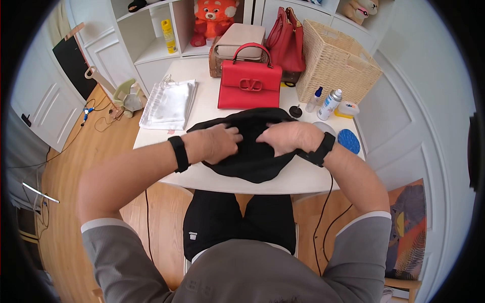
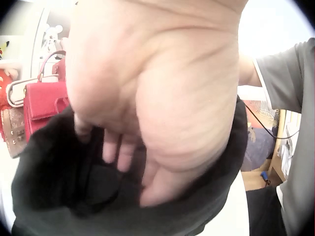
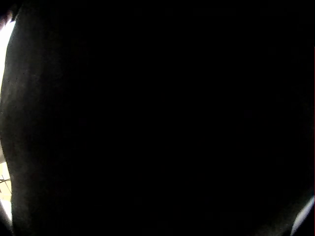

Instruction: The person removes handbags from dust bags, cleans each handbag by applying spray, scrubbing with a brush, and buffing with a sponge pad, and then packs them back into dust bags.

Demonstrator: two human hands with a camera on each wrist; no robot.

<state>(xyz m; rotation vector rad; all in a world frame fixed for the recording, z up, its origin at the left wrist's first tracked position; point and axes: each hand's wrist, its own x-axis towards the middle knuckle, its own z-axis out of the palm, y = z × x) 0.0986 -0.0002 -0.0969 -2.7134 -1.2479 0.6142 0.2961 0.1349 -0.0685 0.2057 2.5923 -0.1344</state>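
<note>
A black cloth bag (image 1: 252,151) is lying on the near edge of the white table (image 1: 212,108), in front of a red handbag (image 1: 249,83). The left hand (image 1: 214,143) is resting on its left side, fingers curling into the fabric. The right hand (image 1: 289,136) is pressing on its right side; whether it is pinching the cloth cannot be told. A wicker basket (image 1: 336,63) is standing further right.

black fabric bag (image 1: 252,151) | soft, matte, crumpled, slumped flat | lies on white table's (image 1: 212,177) near edge, just in front of upright red handbag (image 1: 249,84) | fills the right wrist view, dark | fingers partly inside a fold in the left wrist view
</note>
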